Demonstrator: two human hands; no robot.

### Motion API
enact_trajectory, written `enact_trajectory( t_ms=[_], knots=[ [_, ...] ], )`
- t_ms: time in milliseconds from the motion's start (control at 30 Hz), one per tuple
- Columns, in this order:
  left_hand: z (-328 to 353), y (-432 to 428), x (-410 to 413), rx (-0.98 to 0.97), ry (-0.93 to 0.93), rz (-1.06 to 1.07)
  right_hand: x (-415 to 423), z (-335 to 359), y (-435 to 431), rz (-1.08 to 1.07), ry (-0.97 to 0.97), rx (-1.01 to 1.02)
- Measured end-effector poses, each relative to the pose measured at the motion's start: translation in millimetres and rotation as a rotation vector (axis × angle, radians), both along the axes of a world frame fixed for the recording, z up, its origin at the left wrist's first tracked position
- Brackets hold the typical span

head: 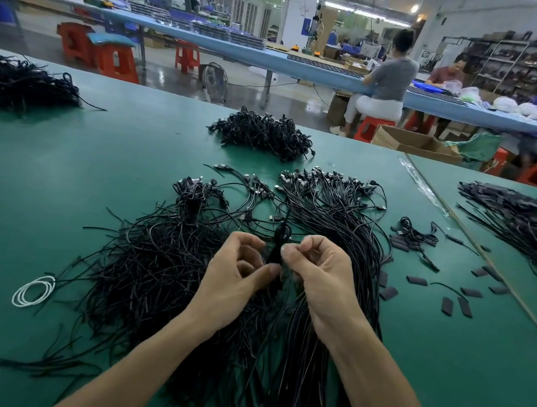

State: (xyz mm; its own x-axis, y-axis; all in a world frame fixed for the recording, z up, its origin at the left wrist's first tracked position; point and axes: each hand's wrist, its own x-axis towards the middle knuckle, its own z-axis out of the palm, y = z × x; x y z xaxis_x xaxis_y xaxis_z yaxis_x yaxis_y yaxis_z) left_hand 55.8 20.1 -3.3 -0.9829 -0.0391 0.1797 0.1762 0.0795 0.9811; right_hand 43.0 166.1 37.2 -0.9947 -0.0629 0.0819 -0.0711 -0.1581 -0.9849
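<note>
Centrally, left hand [237,274], right hand [316,270] pinch cable [276,245]; bare table [72,170] leftward (piles [339,214] around).

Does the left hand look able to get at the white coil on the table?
Probably, once freed: left hand pinches a black cable; the white coil lies uncovered to its left, only low black strips between.

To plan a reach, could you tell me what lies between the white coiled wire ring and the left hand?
In the head view, a pile of thin black strips lies between the white coiled wire ring and the left hand.
</note>
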Motion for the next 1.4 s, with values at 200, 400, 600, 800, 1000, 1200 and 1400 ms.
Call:
enact_trajectory(
  t_ms=[200,400,600,800,1000,1200,1400],
  knots=[
    [6.0,-1.3,-8.9,0.104,0.011,0.023,3.1,-6.2,-4.5,0.109,-0.022,-0.019],
    [15.3,-0.4,-4.7,0.478,-0.053,-0.116,-0.6,-14.1,-1.8,0.093,-0.085,0.025],
    [11.3,3.4,3.7,0.344,0.093,-0.128,-4.3,-11.5,-3.2,0.055,-0.121,-0.009],
    [-1.5,0.8,4.0,-0.025,0.027,0.090,-2.5,-6.7,0.8,0.022,-0.037,-0.008],
    [-1.1,1.2,-0.1,0.118,-0.111,-0.005,3.8,-3.1,-4.5,0.085,0.018,-0.031],
    [11.8,-5.1,-5.5,0.480,-0.186,0.002,4.8,-12.7,-8.5,0.087,-0.011,0.011],
    [9.7,-10.8,-2.4,0.224,-0.045,-0.035,-0.3,-26.8,-8.7,0.119,-0.124,-0.037]
  ],
)
